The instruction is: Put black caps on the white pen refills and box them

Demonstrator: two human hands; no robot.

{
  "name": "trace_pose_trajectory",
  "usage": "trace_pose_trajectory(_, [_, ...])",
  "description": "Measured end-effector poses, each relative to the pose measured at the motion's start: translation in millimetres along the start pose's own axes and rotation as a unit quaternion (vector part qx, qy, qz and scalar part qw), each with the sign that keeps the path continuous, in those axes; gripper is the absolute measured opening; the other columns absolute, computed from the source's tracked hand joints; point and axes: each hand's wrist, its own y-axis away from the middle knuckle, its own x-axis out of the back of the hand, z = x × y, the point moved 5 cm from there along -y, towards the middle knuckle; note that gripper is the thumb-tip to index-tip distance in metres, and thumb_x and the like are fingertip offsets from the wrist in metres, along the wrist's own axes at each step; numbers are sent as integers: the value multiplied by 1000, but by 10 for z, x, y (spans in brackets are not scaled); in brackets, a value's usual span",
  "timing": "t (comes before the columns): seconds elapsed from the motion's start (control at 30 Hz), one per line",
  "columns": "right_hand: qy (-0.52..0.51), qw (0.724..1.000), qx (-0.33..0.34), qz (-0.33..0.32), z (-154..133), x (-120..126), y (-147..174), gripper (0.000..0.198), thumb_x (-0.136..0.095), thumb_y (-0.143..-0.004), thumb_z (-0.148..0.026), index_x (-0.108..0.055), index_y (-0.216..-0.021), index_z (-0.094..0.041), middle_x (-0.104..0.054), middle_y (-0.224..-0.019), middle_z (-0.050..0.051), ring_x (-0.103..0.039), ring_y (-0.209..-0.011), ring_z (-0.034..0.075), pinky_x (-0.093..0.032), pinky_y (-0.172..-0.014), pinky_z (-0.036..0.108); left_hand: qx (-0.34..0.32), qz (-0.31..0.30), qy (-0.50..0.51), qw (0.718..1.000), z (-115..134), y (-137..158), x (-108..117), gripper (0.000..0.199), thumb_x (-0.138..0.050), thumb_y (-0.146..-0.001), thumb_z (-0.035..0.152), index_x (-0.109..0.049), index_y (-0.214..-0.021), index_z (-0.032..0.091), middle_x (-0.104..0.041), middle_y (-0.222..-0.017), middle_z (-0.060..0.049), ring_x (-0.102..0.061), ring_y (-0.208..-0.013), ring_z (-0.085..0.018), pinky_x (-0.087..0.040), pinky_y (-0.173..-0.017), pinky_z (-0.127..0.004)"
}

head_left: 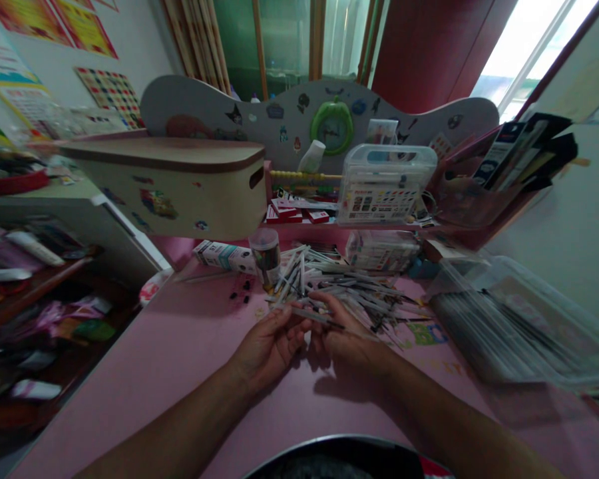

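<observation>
Over the pink table (180, 372), my hands meet around a slim, whitish pen-like stick (315, 317) with a dark end. My left hand (267, 346) has its thumb and fingers closed at the stick's left end. My right hand (352, 339) grips it from the other side, index finger stretched above it; some fingertips are hidden. Just beyond the hands lies a loose heap of similar thin whitish sticks (344, 283), many with dark tips. Left of the heap stands a clear cup (265, 256) holding dark slender items.
Clear plastic bins (509, 332) with long dark sticks stand at right. A lidded cream box (194, 193) and a clear handled case (387, 186) rest on the raised shelf. A long carton (224, 256) lies behind the cup. A dark round container (339, 459) is at the near edge.
</observation>
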Motion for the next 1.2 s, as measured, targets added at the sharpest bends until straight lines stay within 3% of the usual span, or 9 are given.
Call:
trace_pose_trajectory(0.1, [130, 990, 43, -30, -79, 14, -11, 54, -72, -78, -32, -54, -128, -25, -59, -82, -1, -57, -71, 15, -46, -65, 28, 5, 36, 34, 999, 75, -9, 9, 27, -42, -101, 14, -66, -88, 11, -72, -66, -7, -72, -54, -13, -58, -47, -17])
trace_pose_trajectory(0.2, [368, 920, 135, -10, -184, -56, -6, 12, -61, -85, -12, -65, -92, -20, -59, -86, 2, -54, -83, 16, -43, -75, 29, 11, 47, 54, 997, 127, -37, 22, 29, -41, -102, 17, -64, -86, 13, -69, -60, -4, -69, -48, -12, -57, -46, -16])
trace_pose_trajectory(0.3, [491, 845, 209, -35, -170, -229, 3, 14, -60, -92, -14, -67, -81, -19, -61, -90, 4, -53, -89, 18, -41, -80, 30, 12, 44, 61, 997, 137, -65, 37, 29, -40, -103, 18, -63, -86, 12, -69, -60, -5, -69, -49, -12, -58, -47, -17])
trace_pose_trajectory(0.53, [604, 745, 273, -79, 2, -424, -19, 11, -61, -95, -21, -68, -88, -19, -66, -90, 5, -52, -82, 19, -37, -71, 31, -43, 51, 24, 997, 159, -64, 45, 24, -41, -101, 11, -63, -89, 13, -73, -70, -7, -74, -60, -15, -59, -49, -16])
trace_pose_trajectory(0.67, [569, 781, 241, -94, -68, -348, -5, 16, -61, -91, -14, -65, -76, -17, -65, -86, 6, -52, -81, 19, -39, -73, 32, -70, 45, 1, 997, 186, -63, 52, 22, -43, -99, 7, -62, -91, 12, -74, -73, -8, -76, -65, -16, -60, -51, -17])
trace_pose_trajectory(0.8, [339, 930, 141, 28, -215, -51, -27, 13, -62, -79, -7, -63, -76, -19, -59, -78, 2, -53, -77, 17, -40, -71, 31, -83, 42, -10, 996, 204, -77, 74, 22, -42, -99, 6, -62, -92, 12, -75, -76, -9, -77, -67, -16, -61, -53, -17])
trace_pose_trajectory(0.87, [175, 978, 63, 98, -188, 91, -40, 6, -61, -81, -15, -60, -78, -21, -53, -72, -2, -49, -66, 15, -39, -61, 29, -83, 41, -12, 996, 201, -86, 83, 21, -43, -99, 6, -62, -93, 11, -75, -77, -10, -77, -67, -16, -61, -54, -18])
trace_pose_trajectory(1.03, [-121, 974, -50, 183, -11, 177, -54, 16, -69, -80, -28, -57, -90, -26, -48, -74, -6, -41, -58, 9, -38, -53, 22, -82, 45, -11, 996, 170, -94, 80, 20, -44, -99, 5, -62, -92, 10, -76, -77, -11, -77, -66, -16, -62, -54, -18])
trace_pose_trajectory(1.2, [-176, 965, -64, 184, 52, 134, -57, 18, -72, -76, -22, -61, -89, -25, -52, -71, -5, -45, -63, 10, -41, -57, 21, -79, 45, -18, 996, 147, -69, 40, 20, -44, -98, 3, -62, -93, 11, -76, -80, -10, -77, -67, -16, -61, -53, -18])
